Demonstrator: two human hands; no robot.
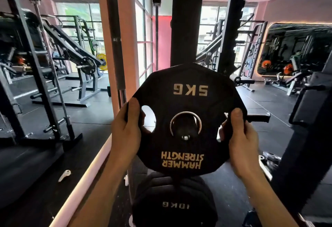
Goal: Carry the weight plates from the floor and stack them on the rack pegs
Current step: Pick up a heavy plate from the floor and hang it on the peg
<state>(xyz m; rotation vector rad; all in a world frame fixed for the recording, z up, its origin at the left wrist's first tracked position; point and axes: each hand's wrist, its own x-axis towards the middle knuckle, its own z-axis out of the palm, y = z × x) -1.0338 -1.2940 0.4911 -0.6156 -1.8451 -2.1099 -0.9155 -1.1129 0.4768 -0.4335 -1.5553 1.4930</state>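
Black and matte, the many-sided 5 kg weight plate (186, 119) carries upside-down gold "5KG" and "HAMMER STRENGTH" lettering, and its steel-ringed centre hole sits over a rack peg (186, 133) between the hands. The left hand (125, 133) and right hand (237, 142) curl around its opposite edges, thumbs on the face. Below the grip hangs a 10 kg plate (175, 205), above dark rubber gym flooring (89, 129).

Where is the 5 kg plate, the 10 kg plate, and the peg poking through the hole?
5KG plate (190, 90): head view, on its gold lettering.
10KG plate (175, 206): head view, on its label.
peg (185, 133): head view, on its black end cap.
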